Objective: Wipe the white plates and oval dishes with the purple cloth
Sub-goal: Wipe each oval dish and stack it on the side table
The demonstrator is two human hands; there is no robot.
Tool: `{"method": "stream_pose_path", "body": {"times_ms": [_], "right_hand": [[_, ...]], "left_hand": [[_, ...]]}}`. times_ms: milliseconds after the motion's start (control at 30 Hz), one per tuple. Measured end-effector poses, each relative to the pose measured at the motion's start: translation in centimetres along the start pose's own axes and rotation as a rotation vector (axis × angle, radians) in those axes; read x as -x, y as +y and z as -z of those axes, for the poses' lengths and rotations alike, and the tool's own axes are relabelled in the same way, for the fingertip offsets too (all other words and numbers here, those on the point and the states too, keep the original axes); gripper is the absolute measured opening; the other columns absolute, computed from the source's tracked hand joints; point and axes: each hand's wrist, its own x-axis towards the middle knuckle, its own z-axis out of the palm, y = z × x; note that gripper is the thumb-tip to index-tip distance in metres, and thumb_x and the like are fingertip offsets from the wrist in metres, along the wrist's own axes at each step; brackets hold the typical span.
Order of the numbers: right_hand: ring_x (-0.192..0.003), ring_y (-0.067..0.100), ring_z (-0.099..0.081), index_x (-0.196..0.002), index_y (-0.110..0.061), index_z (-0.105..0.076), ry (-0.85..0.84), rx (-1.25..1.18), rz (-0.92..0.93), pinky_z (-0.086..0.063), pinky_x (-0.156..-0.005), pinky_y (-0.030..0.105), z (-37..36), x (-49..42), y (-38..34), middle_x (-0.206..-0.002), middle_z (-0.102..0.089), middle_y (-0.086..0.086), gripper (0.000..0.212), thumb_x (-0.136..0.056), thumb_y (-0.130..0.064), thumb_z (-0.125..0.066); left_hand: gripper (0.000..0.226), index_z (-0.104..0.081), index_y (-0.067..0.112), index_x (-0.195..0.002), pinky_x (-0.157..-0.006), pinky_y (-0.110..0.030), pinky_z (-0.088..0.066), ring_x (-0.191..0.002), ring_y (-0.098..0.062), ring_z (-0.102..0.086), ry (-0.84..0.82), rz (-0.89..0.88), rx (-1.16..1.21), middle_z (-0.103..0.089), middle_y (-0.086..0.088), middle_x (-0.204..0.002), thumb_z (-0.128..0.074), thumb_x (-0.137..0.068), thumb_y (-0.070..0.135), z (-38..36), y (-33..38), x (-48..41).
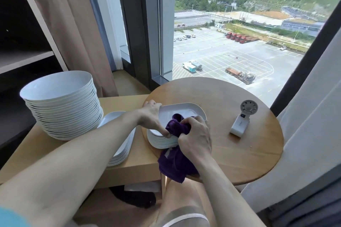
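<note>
My left hand [153, 116] grips the left end of the top dish [182, 111], thumb on the near rim, fingers over the far edge. My right hand [195, 134] is fisted round the purple cloth [175, 162]. The bunched end is pressed into the dish and the loose tail hangs off the table edge toward my lap. The dish sits on top of a stack of oval dishes [162, 141] near the left edge of the round table [239, 153].

Risks, imo: the stack is close to the edge, so a hard wipe w/ a weak left grip could slide the top dish or shove the whole stack off. The hanging tail could snag the lower rims & drag them. My left forearm crosses over a second stack [123, 145] on the side table [129, 169] and passes just beside the tall pile of plates [60, 105], so a careless elbow swing could knock either. The small fan [241, 121] is well apart, no prob there.
</note>
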Motion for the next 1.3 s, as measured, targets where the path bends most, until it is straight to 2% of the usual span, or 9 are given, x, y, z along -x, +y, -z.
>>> {"method": "stream_pose_path", "body": {"times_ms": [133, 300, 567, 633, 733, 867, 1000, 1167, 1300], "right_hand": [[-0.108, 0.012, -0.039, -0.104, -0.026, -0.070, -0.010, 0.008, -0.008, -0.041, -0.092, 0.030, 0.0, -0.1, 0.1, -0.108, -0.054, -0.016, 0.035, -0.075, -0.009, -0.062], [-0.101, 0.008, -0.033, -0.103, -0.026, -0.070, 0.006, -0.002, 0.004, -0.041, -0.094, 0.030, -0.1, 0.0, 0.0, -0.103, -0.049, -0.018, 0.034, -0.075, -0.009, -0.063], [-0.104, 0.006, -0.033, -0.101, -0.028, -0.071, -0.036, -0.057, 0.018, -0.036, -0.089, 0.024, 0.0, -0.1, 0.3, -0.101, -0.050, -0.021, 0.035, -0.076, -0.006, -0.063], [-0.104, 0.005, -0.035, -0.101, -0.028, -0.072, -0.056, -0.074, 0.036, -0.034, -0.086, 0.023, 0.0, 0.0, 0.1, -0.102, -0.052, -0.020, 0.035, -0.077, -0.005, -0.064], [-0.102, 0.005, -0.034, -0.103, -0.028, -0.072, -0.085, -0.076, 0.065, -0.036, -0.087, 0.025, 0.0, 0.1, -0.1, -0.104, -0.052, -0.019, 0.036, -0.076, -0.006, -0.064], [-0.105, 0.010, -0.040, -0.104, -0.028, -0.073, -0.130, -0.077, 0.114, -0.040, -0.088, 0.031, 0.0, 0.4, -0.4, -0.104, -0.052, -0.019, 0.037, -0.074, -0.010, -0.062], [-0.104, 0.008, -0.038, -0.102, -0.031, -0.072, -0.142, -0.073, 0.129, -0.035, -0.086, 0.028, -0.2, 0.5, -0.7, -0.104, -0.054, -0.020, 0.038, -0.074, -0.007, -0.064], [-0.101, 0.008, -0.035, -0.103, -0.028, -0.073, -0.152, -0.082, 0.160, -0.033, -0.085, 0.028, -0.3, 0.6, -1.1, -0.104, -0.055, -0.016, 0.038, -0.076, -0.004, -0.065], [-0.102, 0.011, -0.037, -0.104, -0.026, -0.074, -0.172, -0.063, 0.194, -0.033, -0.087, 0.028, -0.5, 1.1, -1.5, -0.104, -0.055, -0.013, 0.039, -0.076, 0.000, -0.064]], "left_hand": [[0.149, -0.015, 0.020, -0.161, -0.123, -0.047, -0.027, -0.147, -0.026, -0.017, -0.002, -0.018, 0.000, -0.021, -0.003, -0.156, -0.087, -0.044, 0.079, 0.2, 0.0, -0.3], [0.141, -0.017, 0.017, -0.158, -0.121, -0.046, -0.028, -0.143, -0.023, -0.019, 0.058, -0.058, 0.035, -0.022, 0.000, -0.151, -0.088, -0.050, 0.075, -0.5, -0.2, 0.0], [0.139, -0.011, 0.023, -0.156, -0.113, -0.043, -0.036, -0.138, -0.022, -0.032, 0.358, -0.112, 0.054, -0.031, 0.000, -0.148, -0.071, -0.047, 0.085, -2.7, -0.8, 3.3], [0.134, -0.008, 0.031, -0.155, -0.109, -0.044, -0.040, -0.134, -0.024, -0.038, 0.423, -0.120, 0.078, -0.038, -0.002, -0.146, -0.072, -0.049, 0.080, -3.2, -0.9, 4.2], [0.118, -0.017, 0.032, -0.146, -0.101, -0.043, -0.043, -0.122, -0.025, -0.047, 0.499, -0.117, 0.046, -0.047, -0.002, -0.133, -0.071, -0.053, 0.079, -3.5, -1.1, 5.3], [0.096, -0.030, 0.027, -0.116, -0.084, -0.040, -0.047, -0.095, -0.022, -0.054, 0.531, -0.049, -0.023, -0.052, 0.003, -0.106, -0.062, -0.052, 0.090, -3.6, -2.3, 7.0], [0.091, -0.032, 0.027, -0.104, -0.070, -0.035, -0.039, -0.087, -0.018, -0.053, 0.555, 0.023, -0.067, -0.051, 0.008, -0.094, -0.058, -0.051, 0.095, -4.2, -4.6, 9.1], [0.090, -0.033, 0.028, -0.107, -0.062, -0.033, -0.042, -0.088, -0.018, -0.056, 0.529, 0.151, -0.008, -0.052, 0.007, -0.103, -0.061, -0.050, 0.091, -4.2, -7.1, 11.5], [0.091, -0.034, 0.024, -0.110, -0.067, -0.035, -0.040, -0.097, -0.023, -0.058, 0.551, 0.284, 0.091, -0.054, 0.004, -0.110, -0.066, -0.054, 0.088, -5.2, -8.8, 13.0]]}}
